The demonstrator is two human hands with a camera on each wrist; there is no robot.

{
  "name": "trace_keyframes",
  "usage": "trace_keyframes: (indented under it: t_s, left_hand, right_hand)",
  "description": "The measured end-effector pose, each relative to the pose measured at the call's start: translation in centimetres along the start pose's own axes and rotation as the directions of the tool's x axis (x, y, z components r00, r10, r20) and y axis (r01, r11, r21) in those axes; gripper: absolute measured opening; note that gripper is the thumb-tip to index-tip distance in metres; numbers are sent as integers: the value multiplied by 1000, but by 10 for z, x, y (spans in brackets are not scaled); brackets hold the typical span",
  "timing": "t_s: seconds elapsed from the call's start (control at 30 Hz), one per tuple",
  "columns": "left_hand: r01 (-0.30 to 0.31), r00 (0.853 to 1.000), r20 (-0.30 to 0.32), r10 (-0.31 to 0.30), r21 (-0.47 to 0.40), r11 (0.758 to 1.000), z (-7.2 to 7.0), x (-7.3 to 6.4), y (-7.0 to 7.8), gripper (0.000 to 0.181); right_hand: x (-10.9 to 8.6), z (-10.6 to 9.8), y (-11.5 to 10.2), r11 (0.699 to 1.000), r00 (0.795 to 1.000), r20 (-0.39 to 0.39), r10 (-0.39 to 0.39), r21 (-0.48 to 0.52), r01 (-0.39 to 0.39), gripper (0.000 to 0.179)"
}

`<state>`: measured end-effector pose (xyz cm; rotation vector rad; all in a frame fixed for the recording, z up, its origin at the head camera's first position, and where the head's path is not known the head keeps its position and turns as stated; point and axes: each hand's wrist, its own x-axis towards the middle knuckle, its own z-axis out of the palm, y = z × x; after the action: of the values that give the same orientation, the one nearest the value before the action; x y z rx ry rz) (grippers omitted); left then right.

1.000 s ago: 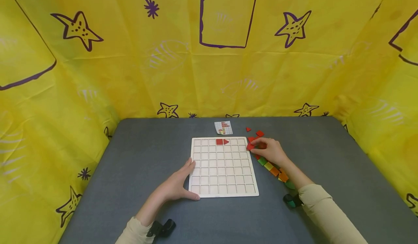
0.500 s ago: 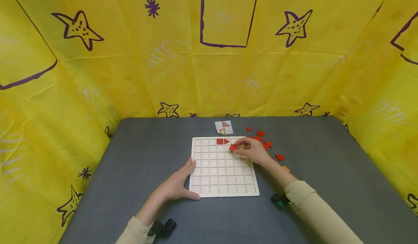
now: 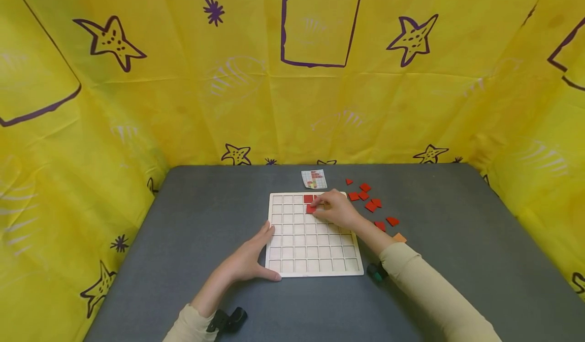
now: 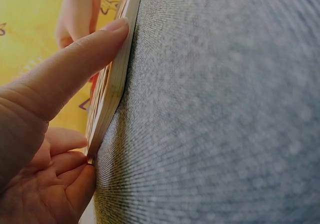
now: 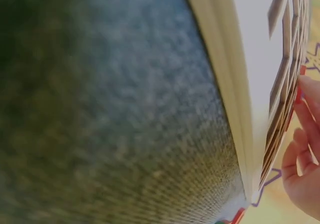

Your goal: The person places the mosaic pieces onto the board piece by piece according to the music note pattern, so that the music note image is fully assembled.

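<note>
In the head view, my right hand (image 3: 335, 209) pinches a red square tile (image 3: 310, 209) between thumb and fingertips, at a second-row cell of the white grid board (image 3: 292, 253). Directly behind that tile, a red square (image 3: 308, 198) sits in a top-row cell. My fingers mostly cover the red triangle beside it. My left hand (image 3: 249, 255) steadies the board at its near left corner. In the left wrist view the straight thumb (image 4: 85, 59) lies on the front edge and the other fingers touch the left side. The right wrist view shows the pinched tile (image 5: 300, 91) at the board's surface.
Several loose red tiles (image 3: 363, 195) lie on the grey table (image 3: 210, 199) right of the board. An orange tile (image 3: 399, 238) shows beside my right forearm, which hides other pieces. Behind the board lies a small pattern card (image 3: 314, 179). A yellow patterned cloth (image 3: 256, 113) surrounds the table.
My right hand has taken a red square tile from the pile and carried it left over the board to the cell below the placed red square. My left hand has stayed put.
</note>
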<state>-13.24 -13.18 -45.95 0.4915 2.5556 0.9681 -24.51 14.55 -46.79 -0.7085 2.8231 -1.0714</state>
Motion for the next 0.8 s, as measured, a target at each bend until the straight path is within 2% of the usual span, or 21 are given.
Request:
trace_keyframes:
  t_s: [0.37, 0.6, 0.8]
  left_hand:
    - [-8, 1000, 0, 8, -1, 1000, -1, -1, -1, 118]
    - [-6, 1000, -1, 6, 0, 1000, -1, -1, 0, 117]
    - [-7, 1000, -1, 7, 2, 1000, -1, -1, -1, 117]
  right_hand:
    - [1, 2, -2, 997, 997, -29, -69, 23, 70, 9]
    - [-1, 2, -5, 999, 998, -34, -48, -15, 47, 10]
    - [-2, 3, -6, 998, 998, -25, -60, -21, 60, 10]
